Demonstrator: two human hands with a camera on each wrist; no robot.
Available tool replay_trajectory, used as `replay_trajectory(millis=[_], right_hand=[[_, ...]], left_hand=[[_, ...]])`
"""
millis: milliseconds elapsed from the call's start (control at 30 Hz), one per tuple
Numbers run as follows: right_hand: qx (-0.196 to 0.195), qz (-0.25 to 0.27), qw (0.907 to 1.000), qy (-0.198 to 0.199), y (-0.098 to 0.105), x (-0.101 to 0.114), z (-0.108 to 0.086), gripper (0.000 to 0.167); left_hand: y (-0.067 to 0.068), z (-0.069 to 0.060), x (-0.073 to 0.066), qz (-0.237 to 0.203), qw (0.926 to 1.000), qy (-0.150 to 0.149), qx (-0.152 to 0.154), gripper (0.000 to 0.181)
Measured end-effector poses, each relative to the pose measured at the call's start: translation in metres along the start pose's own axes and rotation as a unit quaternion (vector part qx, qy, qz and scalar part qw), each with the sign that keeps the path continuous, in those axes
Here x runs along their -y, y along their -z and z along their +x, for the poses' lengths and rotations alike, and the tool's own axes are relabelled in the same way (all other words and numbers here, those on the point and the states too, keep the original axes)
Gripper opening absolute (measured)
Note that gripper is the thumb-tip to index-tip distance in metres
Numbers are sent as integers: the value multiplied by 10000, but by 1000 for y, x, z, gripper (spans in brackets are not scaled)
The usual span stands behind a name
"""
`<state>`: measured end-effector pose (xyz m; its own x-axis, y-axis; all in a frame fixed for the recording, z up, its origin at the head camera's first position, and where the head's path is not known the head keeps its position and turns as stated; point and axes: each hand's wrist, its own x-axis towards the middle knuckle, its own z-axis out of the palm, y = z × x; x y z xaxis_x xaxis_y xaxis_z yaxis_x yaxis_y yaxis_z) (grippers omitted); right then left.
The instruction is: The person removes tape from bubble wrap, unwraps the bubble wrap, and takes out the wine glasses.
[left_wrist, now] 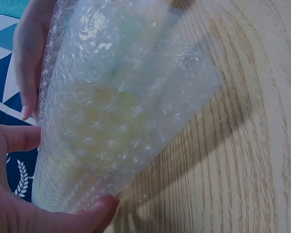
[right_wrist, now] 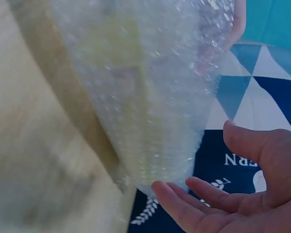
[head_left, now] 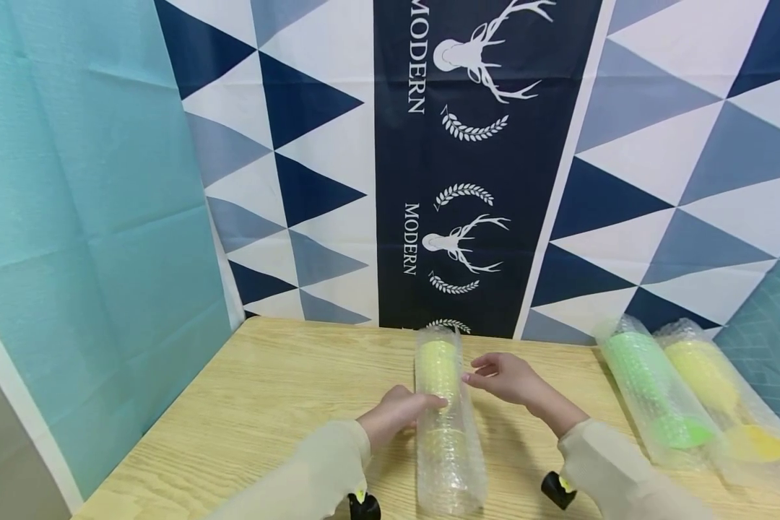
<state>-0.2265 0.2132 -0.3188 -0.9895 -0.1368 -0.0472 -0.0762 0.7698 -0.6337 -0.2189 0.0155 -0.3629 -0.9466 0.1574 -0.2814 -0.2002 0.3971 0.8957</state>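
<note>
A long pale yellow object in bubble wrap (head_left: 450, 455) lies lengthwise on the wooden table, its far end near the patterned backdrop. My left hand (head_left: 399, 414) grips it from the left side, with the thumb over the top and the other fingers mostly hidden beside or under the wrap. Close to its right side is my right hand (head_left: 508, 377), fingers loosely bent and thumb apart. In the right wrist view, the right fingertips (right_wrist: 160, 187) are at the narrow end of the wrap; I cannot tell whether they touch it. Bubble wrap blurs the yellow object's exact shape.
On the table's right side lie a bubble-wrapped green object (head_left: 650, 383) and another bubble-wrapped yellow object (head_left: 708, 375), side by side. The backdrop (head_left: 455, 166) with triangles and deer heads hangs along the far table edge. A teal curtain (head_left: 97, 217) hangs at the left.
</note>
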Motion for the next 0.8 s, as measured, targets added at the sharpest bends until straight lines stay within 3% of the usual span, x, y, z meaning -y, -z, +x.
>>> replay_trajectory(millis=[267,533,700,800], right_hand=[[-393,-933,9938,450,3,12,15,45],[-605,-1478,9847,697,6,24,30,31],[-643,-1845,9786,651,5,30,43,24],[-507,-1949,9781,523,5,35,50,30]], left_hand=[[-6,-1,-2,-32,9999,-132,73,76],[-11,1,-3,-43,9999,-138,70,77],[-12,2,-3,3,9999,-135,6,80],[-12,2,-3,-14,9999,-147,16,82]])
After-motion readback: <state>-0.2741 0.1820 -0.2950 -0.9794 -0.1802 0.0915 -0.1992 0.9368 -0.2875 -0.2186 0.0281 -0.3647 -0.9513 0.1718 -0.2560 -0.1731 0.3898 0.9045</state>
